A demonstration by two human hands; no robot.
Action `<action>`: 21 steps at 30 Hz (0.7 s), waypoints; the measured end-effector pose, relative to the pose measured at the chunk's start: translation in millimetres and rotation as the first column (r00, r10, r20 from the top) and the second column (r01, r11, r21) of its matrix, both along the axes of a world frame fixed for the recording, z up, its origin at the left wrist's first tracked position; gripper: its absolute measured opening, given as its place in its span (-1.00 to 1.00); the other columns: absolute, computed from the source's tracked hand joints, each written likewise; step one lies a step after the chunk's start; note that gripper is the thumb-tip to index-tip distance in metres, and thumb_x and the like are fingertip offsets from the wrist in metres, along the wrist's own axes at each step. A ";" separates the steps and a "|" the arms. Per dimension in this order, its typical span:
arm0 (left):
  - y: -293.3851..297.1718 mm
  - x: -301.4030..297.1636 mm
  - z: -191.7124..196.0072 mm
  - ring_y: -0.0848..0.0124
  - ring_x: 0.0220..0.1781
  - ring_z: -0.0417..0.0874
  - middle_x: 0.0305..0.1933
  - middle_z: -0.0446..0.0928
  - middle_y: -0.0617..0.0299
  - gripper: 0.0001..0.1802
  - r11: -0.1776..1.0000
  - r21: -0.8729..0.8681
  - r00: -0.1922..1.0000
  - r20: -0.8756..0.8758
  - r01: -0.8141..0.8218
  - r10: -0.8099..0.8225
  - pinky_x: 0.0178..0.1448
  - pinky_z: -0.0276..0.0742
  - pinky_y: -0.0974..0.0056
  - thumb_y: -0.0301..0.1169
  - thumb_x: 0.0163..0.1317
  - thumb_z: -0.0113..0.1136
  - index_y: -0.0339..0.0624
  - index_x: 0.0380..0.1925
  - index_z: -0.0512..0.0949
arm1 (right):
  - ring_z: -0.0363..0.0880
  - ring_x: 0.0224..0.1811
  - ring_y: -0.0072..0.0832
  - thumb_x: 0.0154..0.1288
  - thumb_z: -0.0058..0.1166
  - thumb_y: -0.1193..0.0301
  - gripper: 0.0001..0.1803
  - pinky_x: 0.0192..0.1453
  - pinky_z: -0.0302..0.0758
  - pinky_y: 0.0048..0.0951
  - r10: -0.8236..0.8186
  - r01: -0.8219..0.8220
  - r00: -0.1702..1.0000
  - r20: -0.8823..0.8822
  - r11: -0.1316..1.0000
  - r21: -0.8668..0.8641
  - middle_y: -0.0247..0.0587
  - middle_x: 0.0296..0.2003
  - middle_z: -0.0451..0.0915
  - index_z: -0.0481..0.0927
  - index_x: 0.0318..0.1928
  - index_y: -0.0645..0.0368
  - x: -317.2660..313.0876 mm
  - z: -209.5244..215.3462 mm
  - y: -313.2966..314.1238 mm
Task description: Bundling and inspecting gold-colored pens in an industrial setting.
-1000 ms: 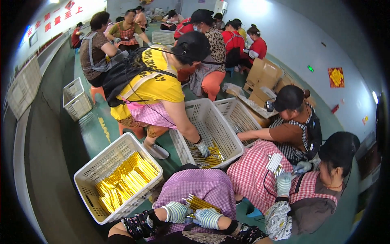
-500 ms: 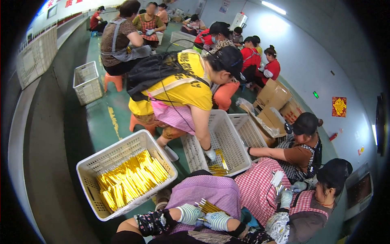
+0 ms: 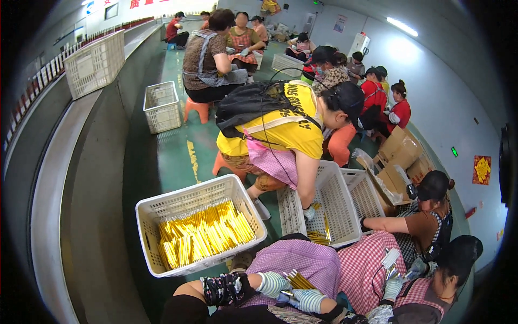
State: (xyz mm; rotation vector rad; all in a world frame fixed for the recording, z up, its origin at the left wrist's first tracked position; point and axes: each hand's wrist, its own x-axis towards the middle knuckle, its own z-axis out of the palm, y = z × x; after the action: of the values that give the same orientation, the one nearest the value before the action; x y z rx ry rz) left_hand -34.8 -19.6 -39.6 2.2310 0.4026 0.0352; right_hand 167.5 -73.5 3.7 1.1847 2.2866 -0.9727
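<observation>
Both my hands wear striped knit gloves and come together low over my purple checked apron point(image 3: 302, 258). A bundle of slim gold sticks point(image 3: 300, 281) with silvery tips lies between them, its lower end running behind my right hand point(image 3: 308, 300), whose fingers are curled around it. My left hand point(image 3: 273, 284) is closed beside the bundle; a thin silvery end shows between the two hands, but its fingertips are partly hidden. Just beyond my left arm stands a white plastic crate point(image 3: 144, 231), holding many similar gold sticks point(image 3: 208, 232).
A co-worker in a yellow shirt point(image 3: 294, 127) leans over another white crate point(image 3: 353, 218) with some gold sticks. At my right sit co-workers, one in a red checked apron point(image 3: 372, 264). Cardboard boxes point(image 3: 399, 148) stand beyond; a long metal-edged ledge point(image 3: 51, 178) runs along the left.
My view has turned left, so the scene sits farther right. My hands stay together at the bundle. The yellow-shirted co-worker still reaches into the crate, the head bent lower.
</observation>
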 end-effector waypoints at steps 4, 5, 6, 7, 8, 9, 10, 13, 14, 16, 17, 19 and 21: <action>-6.7 -3.9 18.4 -0.01 -0.18 0.65 -0.19 0.64 0.03 -0.58 1.000 0.003 0.999 -0.025 -0.025 0.025 -0.14 0.57 0.11 -0.14 0.09 0.29 -0.06 -0.08 0.57 | 0.61 -0.25 0.03 0.34 -0.04 0.12 -0.65 -0.17 0.51 -0.05 -0.030 0.038 0.997 -0.075 0.993 0.116 0.08 -0.34 0.63 0.48 -0.15 0.17 1.5 8.6 -8.5; -7.3 -4.5 30.9 -0.01 -0.18 0.65 -0.21 0.65 0.03 -0.56 0.999 0.020 0.998 -0.051 -0.040 0.041 -0.13 0.57 0.08 -0.13 0.05 0.31 -0.05 -0.08 0.58 | 0.61 -0.25 0.03 0.34 -0.04 0.12 -0.65 -0.17 0.51 -0.05 -0.026 0.036 0.996 -0.086 0.993 0.115 0.08 -0.34 0.63 0.48 -0.15 0.17 2.9 13.9 -11.1; -10.0 -5.2 37.7 -0.02 -0.17 0.65 -0.22 0.65 0.03 -0.53 0.998 0.036 0.995 -0.081 -0.055 0.057 -0.11 0.56 0.06 -0.11 0.01 0.34 -0.04 -0.08 0.59 | 0.60 -0.26 0.02 0.35 -0.05 0.14 -0.65 -0.18 0.51 -0.10 -0.068 0.080 0.993 -0.096 0.990 0.120 0.06 -0.35 0.62 0.48 -0.14 0.19 3.0 22.1 -13.7; -13.5 -6.6 35.3 -0.01 -0.24 0.65 -0.29 0.64 0.04 -0.58 0.990 0.117 0.997 -0.001 -0.078 0.078 -0.20 0.57 0.05 -0.15 0.00 0.33 -0.09 -0.14 0.58 | 0.59 -0.27 0.00 0.35 -0.05 0.16 -0.66 -0.19 0.51 -0.14 -0.113 0.126 0.988 -0.108 0.984 0.124 0.04 -0.35 0.61 0.47 -0.13 0.20 4.6 24.6 -16.4; -15.7 -6.1 38.8 -0.01 -0.24 0.65 -0.29 0.64 0.04 -0.58 0.990 0.116 0.997 -0.019 -0.076 0.078 -0.20 0.57 0.05 -0.15 0.00 0.33 -0.09 -0.14 0.58 | 0.59 -0.27 0.00 0.35 -0.05 0.16 -0.66 -0.19 0.51 -0.14 -0.114 0.129 0.985 -0.126 0.985 0.119 0.04 -0.35 0.61 0.47 -0.13 0.20 10.8 20.4 -18.0; -16.8 -5.4 51.8 0.00 -0.28 0.65 -0.34 0.62 0.04 -0.64 0.971 0.223 0.996 -0.018 -0.080 0.086 -0.25 0.56 0.05 -0.18 0.05 0.28 -0.11 -0.17 0.57 | 0.55 -0.34 -0.07 0.36 -0.06 0.22 -0.71 -0.24 0.48 -0.21 -0.089 0.109 0.979 -0.184 0.989 0.102 -0.02 -0.40 0.56 0.46 -0.14 0.21 21.2 13.4 -19.5; -18.2 -3.8 59.1 0.01 -0.33 0.65 -0.38 0.61 0.05 -0.69 0.942 0.328 0.996 -0.018 -0.075 0.085 -0.31 0.55 0.04 -0.21 0.10 0.23 -0.13 -0.21 0.55 | 0.51 -0.40 -0.14 0.37 -0.07 0.29 -0.76 -0.29 0.46 -0.27 -0.070 0.094 0.967 -0.245 0.992 0.087 -0.09 -0.44 0.52 0.46 -0.15 0.21 31.2 2.8 -21.2; -20.9 5.2 73.7 0.09 -0.43 0.62 -0.43 0.55 0.09 -0.79 0.875 0.485 0.999 -0.039 0.007 0.013 -0.45 0.50 0.07 -0.30 0.24 0.05 -0.09 -0.17 0.49 | 0.36 -0.45 -0.44 0.42 -0.15 0.47 -0.89 -0.36 0.37 -0.44 -0.260 0.305 0.725 -0.638 0.951 -0.041 -0.25 -0.46 0.40 0.43 -0.20 0.23 54.1 -80.8 -36.2; -22.0 6.1 78.9 0.15 -0.46 0.62 -0.41 0.54 0.12 -0.75 0.861 0.508 0.999 -0.054 0.031 -0.004 -0.50 0.49 0.11 -0.36 0.23 0.02 -0.03 -0.07 0.45 | 0.42 -0.46 -0.35 0.42 -0.14 0.40 -0.85 -0.38 0.41 -0.37 -0.192 0.266 0.801 -0.567 0.963 0.050 -0.19 -0.48 0.45 0.44 -0.23 0.21 50.7 -65.1 -37.6; -21.6 6.4 73.7 0.14 -0.46 0.62 -0.37 0.56 0.13 -0.68 0.882 0.469 0.998 -0.061 0.033 -0.005 -0.49 0.49 0.09 -0.30 0.25 0.04 -0.01 0.01 0.42 | 0.55 -0.46 -0.16 0.41 -0.11 0.26 -0.75 -0.42 0.49 -0.23 -0.056 0.149 0.923 -0.381 0.964 0.219 -0.07 -0.50 0.54 0.46 -0.28 0.18 41.3 11.9 -28.3; -19.5 7.1 82.3 0.12 -0.47 0.61 -0.35 0.57 0.12 -0.66 0.923 0.382 0.999 -0.028 0.050 -0.043 -0.49 0.49 0.08 -0.28 0.26 0.05 -0.01 0.03 0.41 | 0.62 -0.47 -0.07 0.41 -0.10 0.19 -0.70 -0.44 0.52 -0.16 -0.001 0.084 0.962 -0.272 0.953 0.292 -0.01 -0.51 0.59 0.47 -0.31 0.17 43.1 35.2 -25.3; -15.3 15.2 109.8 0.17 -0.50 0.61 -0.32 0.59 0.18 -0.58 0.974 0.213 0.992 -0.109 0.082 -0.059 -0.46 0.51 0.09 -0.22 0.27 0.11 -0.04 0.10 0.39 | 0.61 -0.51 -0.10 0.39 -0.09 0.18 -0.70 -0.49 0.50 -0.16 0.041 0.059 0.961 -0.272 0.936 0.348 -0.06 -0.55 0.58 0.46 -0.33 0.15 51.1 47.9 -24.6; -15.5 11.1 65.1 0.27 -0.51 0.59 -0.34 0.58 0.23 -0.58 0.994 -0.072 0.997 0.004 0.083 -0.083 -0.47 0.49 0.17 -0.21 0.28 0.13 -0.05 0.11 0.38 | 0.60 -0.56 -0.13 0.38 -0.08 0.17 -0.70 -0.55 0.48 -0.16 0.099 0.018 0.960 -0.262 0.912 0.410 -0.10 -0.59 0.57 0.45 -0.35 0.13 57.7 57.1 -24.7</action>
State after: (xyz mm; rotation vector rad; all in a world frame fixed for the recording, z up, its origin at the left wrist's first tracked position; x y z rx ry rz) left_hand -23.7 -35.1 25.5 2.1742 0.3056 -0.0225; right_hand 225.2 -98.2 60.8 1.2102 2.8322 -0.6962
